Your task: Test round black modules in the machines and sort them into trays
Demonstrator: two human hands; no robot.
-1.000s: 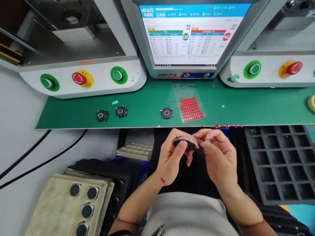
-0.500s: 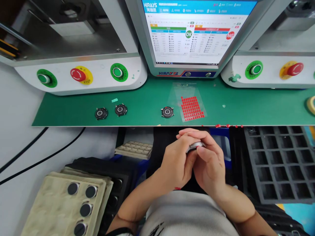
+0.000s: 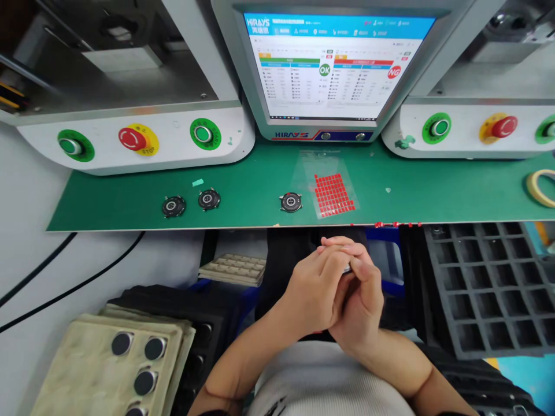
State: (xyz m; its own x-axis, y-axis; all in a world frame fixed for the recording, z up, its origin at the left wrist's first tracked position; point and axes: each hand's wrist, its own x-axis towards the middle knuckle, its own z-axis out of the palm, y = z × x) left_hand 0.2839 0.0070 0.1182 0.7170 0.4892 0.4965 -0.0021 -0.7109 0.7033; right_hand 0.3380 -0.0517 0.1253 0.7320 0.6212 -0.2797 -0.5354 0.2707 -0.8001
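Below the bench edge, my left hand (image 3: 313,292) and my right hand (image 3: 361,306) are closed together around a watch case (image 3: 347,268). Only a sliver of its silvery rim shows between the fingers; the rest is covered. On the green bench (image 3: 243,173) beyond the hands lies a dark round watch case (image 3: 291,201) with lugs and a red mark at its top. Right of it is a clear sheet of small red stickers (image 3: 333,195). Farther left sit two similar watch cases, one (image 3: 209,199) slightly behind the other (image 3: 174,206).
A monitor (image 3: 338,81) stands between two test machines with red stop buttons (image 3: 132,138). A beige tray (image 3: 82,358) holding several round watch pieces is at lower left, a grey compartment tray (image 3: 494,289) at right. A tape roll (image 3: 541,186) lies at the bench's right.
Both hands have drawn closer together around the watch case, covering more of it. The camera view has shifted slightly; the things on the bench stay in place.
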